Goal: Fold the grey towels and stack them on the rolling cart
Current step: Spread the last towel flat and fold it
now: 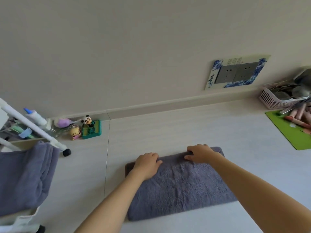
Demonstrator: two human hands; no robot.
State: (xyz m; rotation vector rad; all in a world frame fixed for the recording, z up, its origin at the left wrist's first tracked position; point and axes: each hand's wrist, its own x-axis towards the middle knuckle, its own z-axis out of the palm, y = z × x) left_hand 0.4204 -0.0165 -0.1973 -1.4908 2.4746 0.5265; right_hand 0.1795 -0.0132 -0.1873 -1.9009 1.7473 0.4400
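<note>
A folded grey towel (178, 185) lies flat on the pale worktop (227, 132), and everything else is easiest placed from it. Both of the person's hands rest on its far edge: the left hand (146, 163) lies palm-down near the far left corner with fingers loosely bent onto the cloth, and the right hand (199, 153) sits near the far right corner with its fingers curled into the pile, seeming to pinch the edge, though I cannot tell how firmly. Well to the left of the towel stands the white rolling cart (35, 128), one black castor (66, 152) showing, with more grey towel cloth (25, 175) lying on it in soft folds. Beyond the towel to the far left, against the wall, sit a panda figurine (87, 121) on a green base, a small yellow toy (75, 132) and a white bottle with a blue cap (34, 116). On the wall behind and right of the towel is a double socket (237, 73) with a blue-and-white surround. Far right of the towel are a green mat (289, 132) and a pink basket (276, 100) of odds and ends.
</note>
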